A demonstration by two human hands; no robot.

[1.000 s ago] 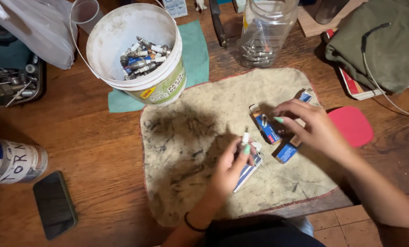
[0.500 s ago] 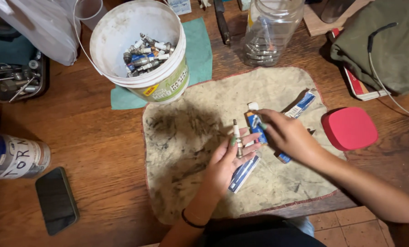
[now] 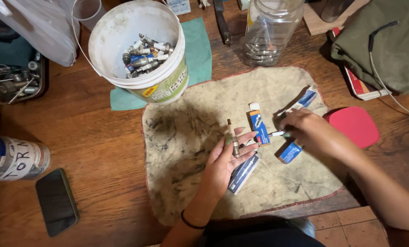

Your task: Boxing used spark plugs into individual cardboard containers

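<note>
I take the stained cloth (image 3: pixel 186 151) on the wooden table as my landmark; both hands work over its middle. My left hand (image 3: pixel 225 160) lies palm up with the fingers loosely spread, and a used spark plug (image 3: pixel 233 137) rests upright across them, cradled rather than clenched. My right hand (image 3: pixel 307 132), toward the cloth's right edge, has its fingers pinched around a second spark plug (image 3: pixel 275 133), whose white tip points left. Three small blue boxes lie on the cloth: one (image 3: pixel 258 123) between the hands, one (image 3: pixel 243 174) under the left hand, one (image 3: pixel 289 152) beneath the right. Off the cloth's upper left corner stands a white bucket (image 3: pixel 168 87) of old plugs. I judge the step as comparing or swapping plugs; next calls for a steady, careful grip.
</note>
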